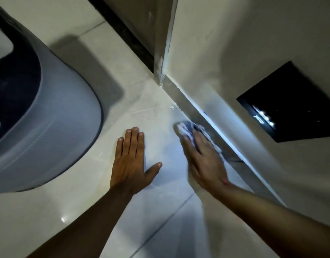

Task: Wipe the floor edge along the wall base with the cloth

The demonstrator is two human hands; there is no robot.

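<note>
- The right hand [203,157] lies flat, palm down, on a pale cloth [186,130], pressing it against the floor [86,211] where the floor meets the skirting [197,112].
- The fingers [195,138] are stretched out over the cloth rather than curled round it; the hand is blurred, so the exact grip on the fabric cannot be told.
- The cloth is bunched and shows ahead of the fingertips and along the hand's wall side, touching the skirting.
- The left hand [132,161] rests open and flat on the floor tile, fingers together and thumb spread, holding nothing. It is near the right hand but apart from it.
- The skirting runs as a grey strip along the base of the wall [234,62], from an outer corner [163,71] towards the lower right.
- A dark square panel [290,105] with small bright spots is set in the wall above the skirting, to the right of the cloth.
- A large rounded grey and dark-blue appliance [48,118] stands on the floor at the left, well apart from both hands.
- The floor is glossy pale tile with thin dark grout lines [169,220].
</note>
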